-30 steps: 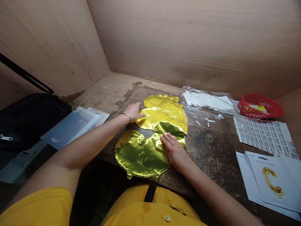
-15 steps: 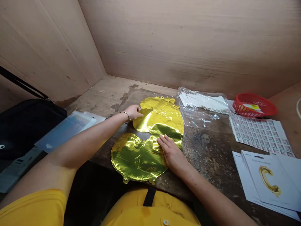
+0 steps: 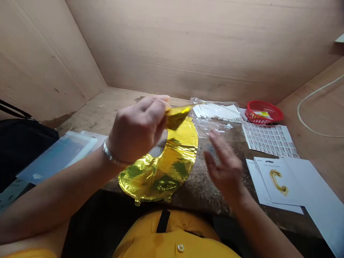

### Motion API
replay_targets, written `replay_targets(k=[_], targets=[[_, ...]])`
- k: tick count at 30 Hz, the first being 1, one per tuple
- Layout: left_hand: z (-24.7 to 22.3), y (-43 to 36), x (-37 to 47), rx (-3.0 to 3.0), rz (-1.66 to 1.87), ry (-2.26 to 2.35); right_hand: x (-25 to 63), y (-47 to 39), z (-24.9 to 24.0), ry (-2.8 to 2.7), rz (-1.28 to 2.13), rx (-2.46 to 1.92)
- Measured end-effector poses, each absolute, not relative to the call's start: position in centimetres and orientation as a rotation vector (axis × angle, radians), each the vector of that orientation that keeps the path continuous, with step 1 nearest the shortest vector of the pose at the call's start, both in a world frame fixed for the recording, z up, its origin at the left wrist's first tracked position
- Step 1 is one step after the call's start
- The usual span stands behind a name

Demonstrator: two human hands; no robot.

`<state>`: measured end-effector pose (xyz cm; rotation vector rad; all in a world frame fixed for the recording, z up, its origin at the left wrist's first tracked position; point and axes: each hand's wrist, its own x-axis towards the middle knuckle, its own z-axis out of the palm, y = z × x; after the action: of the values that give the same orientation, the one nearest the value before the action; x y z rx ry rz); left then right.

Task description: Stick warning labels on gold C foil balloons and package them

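Observation:
My left hand point(image 3: 139, 130), with a bracelet at its wrist, is raised above the table and blurred by motion. Its fingers are closed on a folded gold foil balloon point(image 3: 178, 117), held up in the air. Below lies another gold foil balloon point(image 3: 163, 175), flat and curved like a letter C, with small tabs on its edge; my left hand and the raised foil hide part of it. To its right, my right hand point(image 3: 225, 166) hovers with fingers apart and nothing in them, also somewhat blurred.
A clear bag of white strips point(image 3: 217, 112) lies at the back, beside a red basket point(image 3: 264, 111). A sticker sheet point(image 3: 270, 139) and white cards with a gold C point(image 3: 278, 181) are at the right. Plastic sleeves point(image 3: 56, 156) and a black bag point(image 3: 24, 147) sit left.
My left hand has lifted the folded foil balloon off the flat one and towards me. My right hand has let go of the foil and moved right. The view has shifted slightly.

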<state>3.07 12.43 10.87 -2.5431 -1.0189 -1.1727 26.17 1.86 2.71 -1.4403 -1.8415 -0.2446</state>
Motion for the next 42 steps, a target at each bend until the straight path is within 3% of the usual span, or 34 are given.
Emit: replay_targets(k=[4, 9, 12, 25, 35, 42], targets=[[8.3, 7.5, 3.7, -2.561, -0.899, -0.462, 28.2, -0.5, 4.3, -1.818, -0.38, -1.477], [0.1, 6.1, 4.4, -2.793, -0.705, -0.412, 29.0, -2.6, -0.4, -2.056, -0.242, -1.573], [-2.2, 5.2, 4.1, -2.849, -0.663, -0.415, 28.9, -3.5, -2.2, -2.13, -0.159, -1.58], [-2.1, 2.5, 2.6, -3.004, -0.765, -0.542, 27.6, -0.6, -2.6, -2.511, 0.246, -1.189], [-1.5, 6.8, 1.9, -3.582, -0.555, -0.697, 27.7, 1.0, -4.1, -2.303, 0.537, -1.163], [-3.4, 10.6, 0.3, -3.631, -0.744, -1.24, 27.5, 4.2, -2.7, -1.977, 0.954, -1.632]])
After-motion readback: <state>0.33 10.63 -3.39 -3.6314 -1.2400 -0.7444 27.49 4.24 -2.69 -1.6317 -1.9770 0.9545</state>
